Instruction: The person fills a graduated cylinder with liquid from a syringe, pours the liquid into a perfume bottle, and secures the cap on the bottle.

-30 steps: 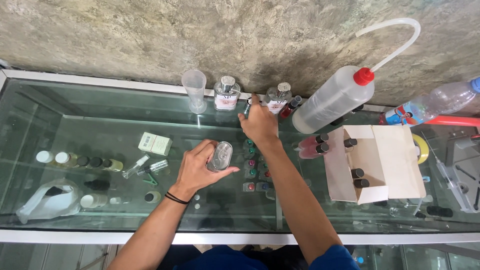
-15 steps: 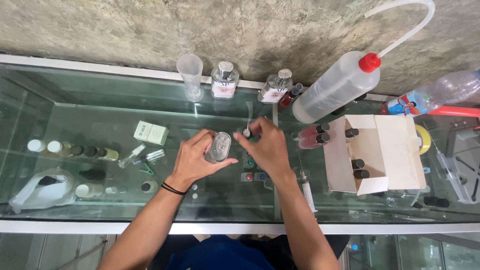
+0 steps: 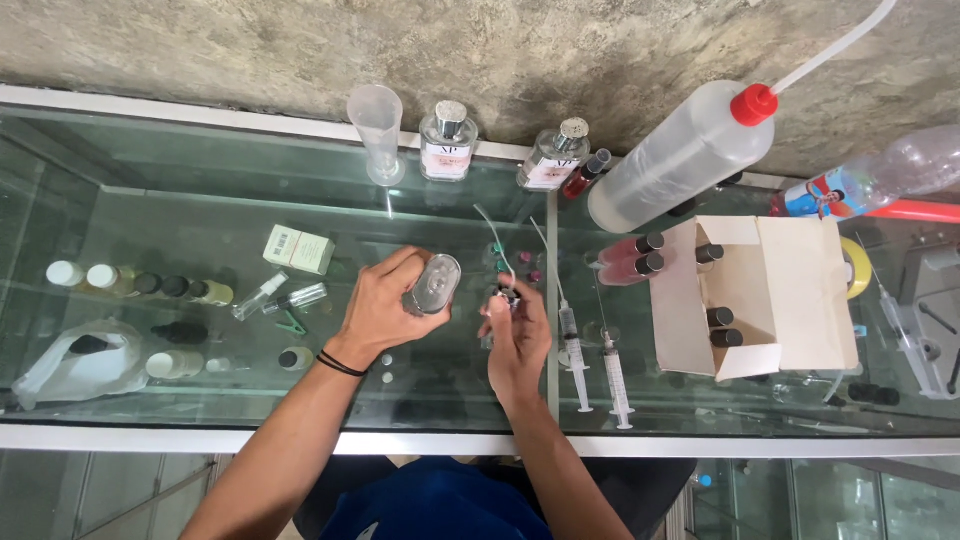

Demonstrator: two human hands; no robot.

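While the left hand (image 3: 385,300) clamps a small clear bottle (image 3: 432,285) tilted over the glass surface (image 3: 200,200), the right hand (image 3: 518,335) pinches its spray pump (image 3: 503,290) beside it, tube upward, clear of the mouth.

The right hand (image 3: 517,338) hides most of a small spray pump (image 3: 503,290).

- to the right of your right hand (image 3: 517,335), two syringes (image 3: 592,360) lie on the glass counter top (image 3: 440,400) — no flat path through there.
- beyond them, the open cardboard box (image 3: 770,295) blocks the right side.
- along the far edge, the measuring cup (image 3: 378,130), two perfume bottles (image 3: 448,140) and the big wash bottle (image 3: 680,155) form a row — narrow gaps only.
- bare glass lies near your left forearm, toward the near edge.
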